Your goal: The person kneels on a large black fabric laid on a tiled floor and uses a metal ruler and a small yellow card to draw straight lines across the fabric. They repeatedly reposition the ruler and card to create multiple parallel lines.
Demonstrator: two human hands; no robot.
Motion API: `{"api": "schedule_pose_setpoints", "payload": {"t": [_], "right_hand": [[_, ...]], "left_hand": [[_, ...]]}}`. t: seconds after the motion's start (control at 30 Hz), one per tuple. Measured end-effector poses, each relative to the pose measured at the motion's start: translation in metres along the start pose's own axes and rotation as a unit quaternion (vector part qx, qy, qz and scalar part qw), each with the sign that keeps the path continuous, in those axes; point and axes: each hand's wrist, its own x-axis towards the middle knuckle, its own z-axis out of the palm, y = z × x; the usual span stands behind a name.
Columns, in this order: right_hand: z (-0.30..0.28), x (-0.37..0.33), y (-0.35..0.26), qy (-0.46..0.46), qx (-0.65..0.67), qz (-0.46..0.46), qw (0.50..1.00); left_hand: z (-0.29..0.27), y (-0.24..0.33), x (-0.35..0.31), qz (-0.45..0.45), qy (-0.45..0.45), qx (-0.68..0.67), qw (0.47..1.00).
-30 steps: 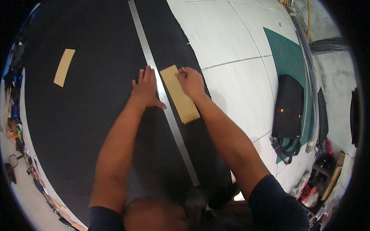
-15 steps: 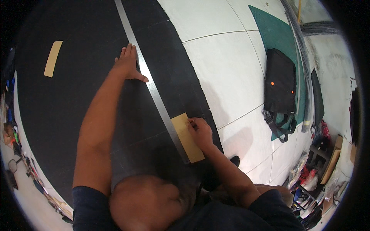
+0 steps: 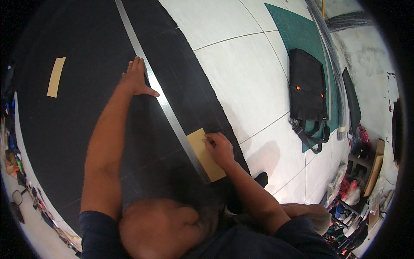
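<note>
Left hand [image 3: 137, 82], fingers spread, grasping nothing, touches steel ruler [image 3: 172, 114]; right hand [image 3: 221, 149], curled round small dark tool [image 3: 211, 141], at tan card [image 3: 202, 156] beside ruler's near end. Risk: ruler could pivot under uneven pressure; card could skid if tool drags.

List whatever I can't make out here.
Head view:
- Far end of the metal straightedge: cut off by the top edge.
- Most of the small dark thing: hidden by the right hand.
- Part of the beige card's right edge: behind that hand.
- Inside of the black bag: hidden by its fabric.
</note>
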Motion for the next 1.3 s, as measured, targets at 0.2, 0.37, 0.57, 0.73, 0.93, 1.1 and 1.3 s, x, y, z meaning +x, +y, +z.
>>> {"api": "schedule_pose_setpoints", "payload": {"t": [0.2,0.37,0.57,0.73,0.93,1.1,1.3], "right_hand": [[0.007,0.002,0.008,0.054,-0.004,-0.073,0.996],[0.006,0.005,0.007,0.044,-0.01,-0.072,0.996],[0.008,0.004,0.014,0.052,-0.008,-0.091,0.994],[-0.006,0.011,0.027,-0.001,-0.002,-0.018,1.0],[-0.054,0.062,0.014,0.24,-0.02,-0.024,0.97],[-0.039,0.152,-0.056,0.166,0.126,-0.115,0.971],[0.026,0.255,-0.133,0.091,0.241,-0.159,0.953]], "left_hand": [[-0.004,0.003,-0.004,-0.004,-0.012,-0.007,1.0],[-0.001,0.001,-0.004,-0.008,-0.004,-0.005,1.0],[-0.004,0.004,-0.005,0.001,-0.01,-0.012,1.0],[-0.008,0.006,-0.004,0.002,-0.026,0.006,1.0],[-0.011,0.007,-0.003,0.003,-0.038,0.001,0.999],[-0.008,0.001,-0.007,0.005,-0.023,-0.02,1.0],[-0.011,0.007,-0.005,0.003,-0.037,-0.024,0.999]]}}
